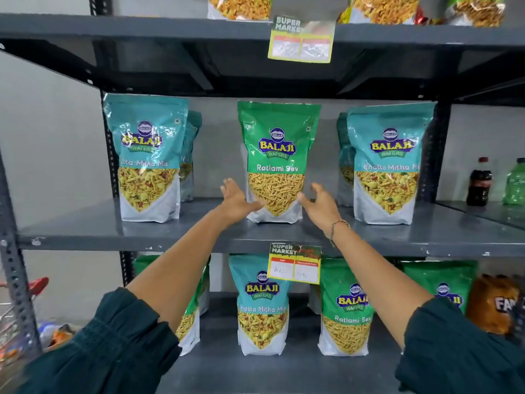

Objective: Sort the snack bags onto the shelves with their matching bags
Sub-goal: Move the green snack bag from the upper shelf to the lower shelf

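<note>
A green Ratlami Sev bag (277, 155) stands upright in the middle of the middle shelf (85, 231). Teal Khatta Mitha Mix bags stand on either side of it, one group at the left (147, 155) and one at the right (389, 163). My left hand (237, 201) is at the green bag's lower left corner and my right hand (319, 204) at its lower right; both have fingers spread, at or just off the bag's edges. On the lower shelf a teal Khatta Mitha Mix bag (262, 305) stands between green Ratlami Sev bags (345, 308).
A top shelf (142, 27) carries more snack bags. Price tags (295, 264) hang from the shelf edges. A cola bottle (480, 182) and a green bottle (515, 182) stand on the neighbouring shelf at right. An orange bag (495, 302) sits at lower right, a red-handled cart (17, 305) at lower left.
</note>
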